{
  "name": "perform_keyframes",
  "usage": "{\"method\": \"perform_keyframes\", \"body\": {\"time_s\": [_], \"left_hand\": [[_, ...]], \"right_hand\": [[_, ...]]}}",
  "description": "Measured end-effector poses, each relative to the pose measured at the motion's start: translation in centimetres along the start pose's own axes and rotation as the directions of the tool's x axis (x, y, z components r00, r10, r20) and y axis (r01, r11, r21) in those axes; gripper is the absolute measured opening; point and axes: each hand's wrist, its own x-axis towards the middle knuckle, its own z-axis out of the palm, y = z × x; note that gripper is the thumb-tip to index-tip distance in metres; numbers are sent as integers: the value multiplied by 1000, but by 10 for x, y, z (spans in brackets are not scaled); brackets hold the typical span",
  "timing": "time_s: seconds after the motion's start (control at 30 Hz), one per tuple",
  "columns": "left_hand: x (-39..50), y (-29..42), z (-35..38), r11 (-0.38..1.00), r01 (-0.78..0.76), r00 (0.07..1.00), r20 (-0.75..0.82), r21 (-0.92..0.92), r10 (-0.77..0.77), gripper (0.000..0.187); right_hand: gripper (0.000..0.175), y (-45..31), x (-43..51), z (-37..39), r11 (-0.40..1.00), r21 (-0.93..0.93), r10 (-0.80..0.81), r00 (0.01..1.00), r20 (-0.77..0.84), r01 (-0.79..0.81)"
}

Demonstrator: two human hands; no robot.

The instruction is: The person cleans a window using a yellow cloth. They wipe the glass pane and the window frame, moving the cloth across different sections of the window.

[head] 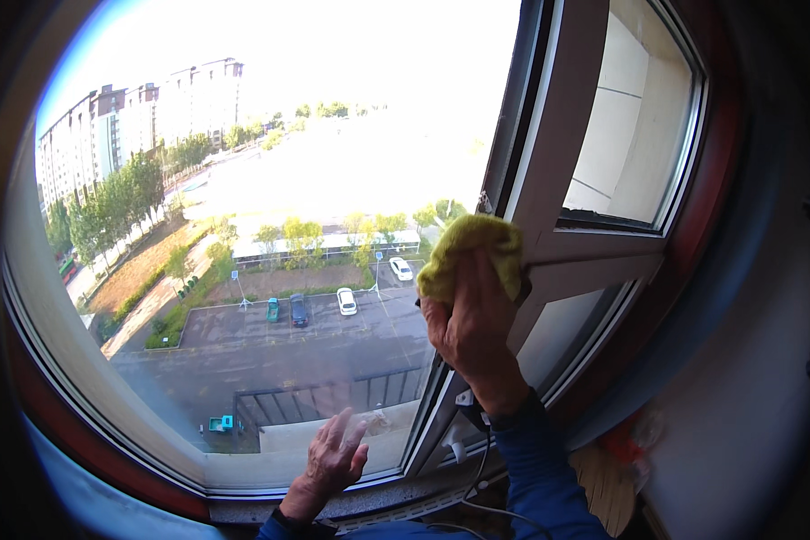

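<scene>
My right hand (476, 324) presses a yellow-green cloth (476, 246) with its fingers, at the edge where the large window pane (337, 337) meets the light window frame (547, 169). Dark edges of something show under the cloth, but I cannot tell what it is. Lower down, my left hand (334, 449) is raised at the bottom of the pane, fingers up and partly spread, holding nothing. Whether its fingertips touch the glass is unclear. A faint reflection shows above them.
A white window handle (455, 442) juts from the frame, beside a small dark device (471, 405) with a cable (476, 479) hanging down. Below runs a stone sill (371, 503). To the right are a narrow side pane (621, 121) and dark red trim (709, 169). Outside, parked cars lie far below.
</scene>
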Motion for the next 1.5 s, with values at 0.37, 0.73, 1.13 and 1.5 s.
{"method": "perform_keyframes", "body": {"time_s": [0.37, 0.73, 1.13, 1.5], "left_hand": [[7, 4, -7, 1000, 3, 1000, 10, -12, -3, 42], [-10, 13, -28, 995, 53, 998, -27, 89, -51, 38], [-40, 11, -45, 978, 162, 987, -43, 133, -158, 39], [-64, -4, -70, 959, 189, 981, -82, 209, -176, 36]], "right_hand": [[80, 31, 70, 31, 994, -93, -66, 987, -150, 52], [63, -55, -209, 44, 969, 201, 41, 900, 434, -142], [83, -34, 57, 53, 990, 144, 9, 998, -66, 1], [38, -90, -110, 51, 884, 467, -147, 949, 278, 1]]}}
